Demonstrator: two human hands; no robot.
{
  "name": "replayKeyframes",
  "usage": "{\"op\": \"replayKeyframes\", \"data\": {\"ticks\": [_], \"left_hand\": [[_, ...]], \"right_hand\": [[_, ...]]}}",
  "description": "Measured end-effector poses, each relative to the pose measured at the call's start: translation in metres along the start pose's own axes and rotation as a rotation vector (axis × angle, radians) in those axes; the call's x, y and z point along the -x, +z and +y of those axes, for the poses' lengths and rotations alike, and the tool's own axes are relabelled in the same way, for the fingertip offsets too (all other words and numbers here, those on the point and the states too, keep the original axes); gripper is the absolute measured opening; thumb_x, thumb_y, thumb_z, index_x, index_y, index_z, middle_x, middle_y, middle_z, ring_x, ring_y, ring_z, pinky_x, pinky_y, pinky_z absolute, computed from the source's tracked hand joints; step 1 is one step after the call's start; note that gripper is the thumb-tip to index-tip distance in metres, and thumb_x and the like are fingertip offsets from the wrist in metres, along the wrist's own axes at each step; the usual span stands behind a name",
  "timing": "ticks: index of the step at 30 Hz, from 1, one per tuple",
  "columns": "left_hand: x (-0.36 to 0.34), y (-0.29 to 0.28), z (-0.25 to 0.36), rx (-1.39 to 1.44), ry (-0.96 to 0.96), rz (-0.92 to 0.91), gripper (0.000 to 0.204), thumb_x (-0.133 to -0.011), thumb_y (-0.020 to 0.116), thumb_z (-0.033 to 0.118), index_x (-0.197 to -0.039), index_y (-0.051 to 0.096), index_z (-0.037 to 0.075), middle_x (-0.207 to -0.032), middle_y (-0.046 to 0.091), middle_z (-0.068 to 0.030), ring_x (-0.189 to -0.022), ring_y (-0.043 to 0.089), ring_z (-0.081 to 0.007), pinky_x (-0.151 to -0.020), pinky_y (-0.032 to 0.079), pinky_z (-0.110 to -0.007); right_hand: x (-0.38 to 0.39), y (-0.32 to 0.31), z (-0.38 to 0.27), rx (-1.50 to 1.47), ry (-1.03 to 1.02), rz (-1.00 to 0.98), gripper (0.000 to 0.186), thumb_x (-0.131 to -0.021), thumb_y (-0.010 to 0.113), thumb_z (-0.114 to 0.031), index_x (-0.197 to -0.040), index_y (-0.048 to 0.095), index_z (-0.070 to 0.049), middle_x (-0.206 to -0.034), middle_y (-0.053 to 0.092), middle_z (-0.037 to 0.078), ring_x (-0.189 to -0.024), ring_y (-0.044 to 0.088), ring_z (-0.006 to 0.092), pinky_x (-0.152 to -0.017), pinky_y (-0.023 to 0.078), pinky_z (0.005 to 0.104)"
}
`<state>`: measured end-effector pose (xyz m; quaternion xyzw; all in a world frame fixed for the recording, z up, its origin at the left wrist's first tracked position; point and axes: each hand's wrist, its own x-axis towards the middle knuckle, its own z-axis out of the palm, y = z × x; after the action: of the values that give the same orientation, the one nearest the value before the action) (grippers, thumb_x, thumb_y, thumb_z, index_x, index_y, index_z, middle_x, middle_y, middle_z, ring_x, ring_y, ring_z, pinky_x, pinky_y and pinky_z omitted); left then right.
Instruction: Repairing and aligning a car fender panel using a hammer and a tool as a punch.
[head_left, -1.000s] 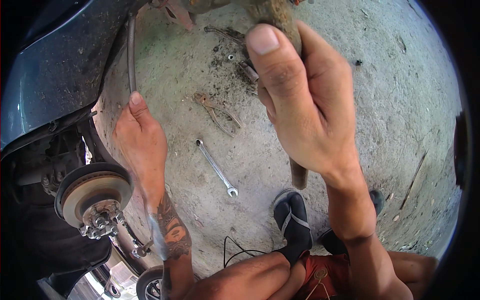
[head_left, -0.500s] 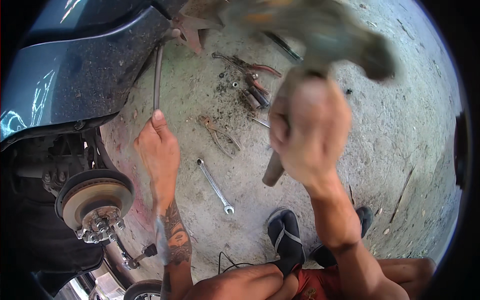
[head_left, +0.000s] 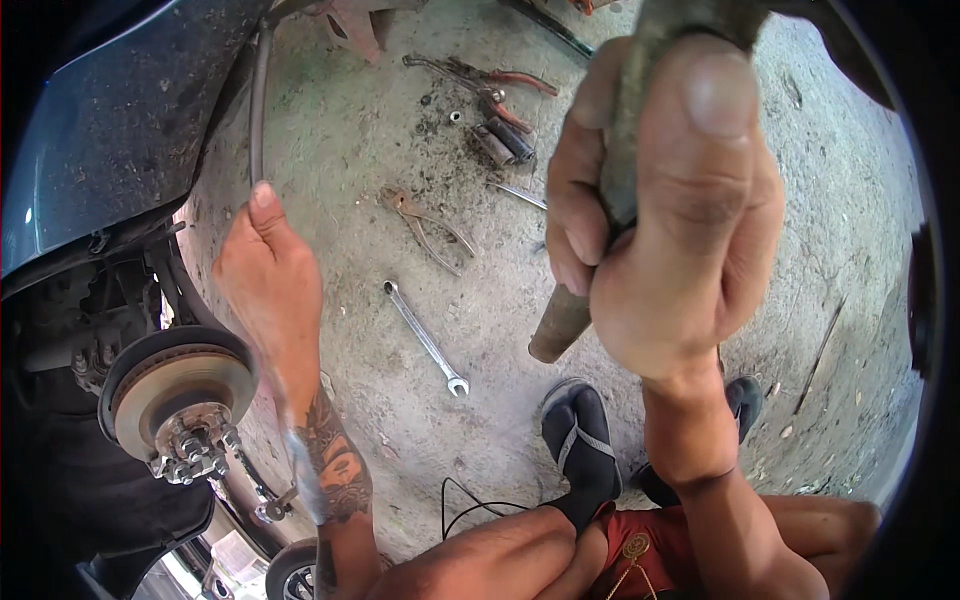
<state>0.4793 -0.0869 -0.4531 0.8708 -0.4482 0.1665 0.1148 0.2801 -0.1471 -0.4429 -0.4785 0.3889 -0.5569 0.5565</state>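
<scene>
My left hand (head_left: 268,270) is wrapped round a long metal rod (head_left: 260,110), thumb pointing up along it. The rod stands away from me, its far end by the edge of the dark blue car body panel (head_left: 120,140) and near a rusty reddish bracket (head_left: 350,30). Raised close to the camera, my right hand (head_left: 690,220) grips a hammer (head_left: 562,332) by its handle. The handle's butt sticks out below my fist; the hammer's head is partly cut off by the top edge.
On the concrete floor lie a combination wrench (head_left: 427,340), pliers (head_left: 428,225), red-handled pliers (head_left: 520,80), sockets (head_left: 505,143) and dark grit. At left is an exposed brake disc (head_left: 180,400) with wheel studs. My sandalled foot (head_left: 582,440) is below, beside a black cable (head_left: 470,500).
My right hand has lifted the hammer up toward the camera. In the view, my left hand and the rod sit further left and higher, as do the panel and tools.
</scene>
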Motion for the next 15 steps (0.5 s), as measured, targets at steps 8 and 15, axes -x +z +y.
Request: {"op": "replayKeyframes", "data": {"ticks": [8,15], "left_hand": [[-0.003,0.001,0.001,0.051,0.062,0.0,0.048,-0.095,0.038,0.036,-0.081,0.061,-0.005,-0.073,0.058,-0.0268,-0.071,0.056,-0.0455,-0.063,0.041,-0.048],[0.004,0.002,0.002,0.082,0.025,-0.004,0.051,-0.096,0.037,0.038,-0.081,0.06,-0.005,-0.072,0.057,-0.0273,-0.071,0.055,-0.0464,-0.062,0.041,-0.048]], "right_hand": [[-0.012,0.002,0.044,-0.142,-0.205,-0.183,0.036,-0.096,0.046,-0.034,-0.081,0.049,-0.001,-0.054,0.043,-0.004,-0.042,0.036,0.0016,-0.038,0.027,0.0175],[-0.008,0.005,0.052,-0.174,-0.187,-0.169,0.034,-0.095,0.049,-0.032,-0.08,0.047,-0.002,-0.055,0.042,-0.005,-0.044,0.036,0.0009,-0.039,0.027,0.0171]]}}
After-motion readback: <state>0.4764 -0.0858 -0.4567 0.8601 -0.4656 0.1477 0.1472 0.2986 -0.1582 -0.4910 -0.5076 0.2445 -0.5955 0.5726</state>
